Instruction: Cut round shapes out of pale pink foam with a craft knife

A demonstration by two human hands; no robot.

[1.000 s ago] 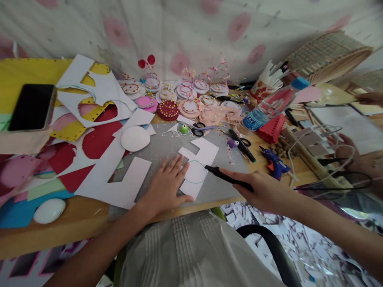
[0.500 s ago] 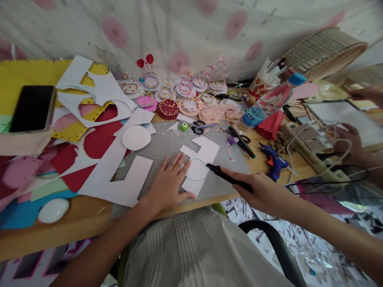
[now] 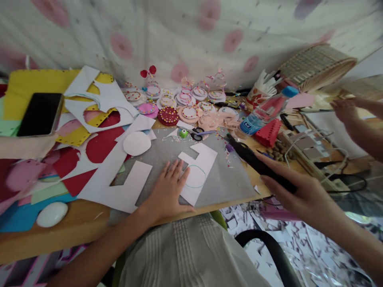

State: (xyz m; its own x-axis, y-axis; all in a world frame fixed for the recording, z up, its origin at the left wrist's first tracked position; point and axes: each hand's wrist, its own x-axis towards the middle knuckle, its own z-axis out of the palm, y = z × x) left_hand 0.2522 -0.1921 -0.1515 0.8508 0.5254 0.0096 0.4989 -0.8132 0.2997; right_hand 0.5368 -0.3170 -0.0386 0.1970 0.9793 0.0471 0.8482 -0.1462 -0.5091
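Note:
My left hand [image 3: 169, 189] lies flat with spread fingers on the left edge of a white cut sheet [image 3: 206, 155]. A thin teal circle [image 3: 195, 176] is drawn on that sheet. My right hand [image 3: 299, 191] is closed around a long black tool [image 3: 263, 165] shaped like a craft knife. It is held over the right side of the grey mat [image 3: 224, 175], apart from the sheet, pointing up and left. Close to its tip lie a small purple piece [image 3: 229, 147] and black-handled scissors, partly hidden. A white oval disc [image 3: 137, 143] rests on scrap sheets to the left.
Decorated round pieces [image 3: 168, 115] line the back, beside a water bottle [image 3: 263, 111] and a paper cup [image 3: 260, 89]. A phone [image 3: 40, 114] lies left on coloured scraps. Scissors [image 3: 197, 133] lie on the mat. Another person's hands [image 3: 347, 109] show at right, near a power strip [image 3: 311, 151].
My right hand has pulled the black tool away from the circle, up and to the right. My left hand stays on the sheet. The other person's hands have moved, and the view has shifted slightly.

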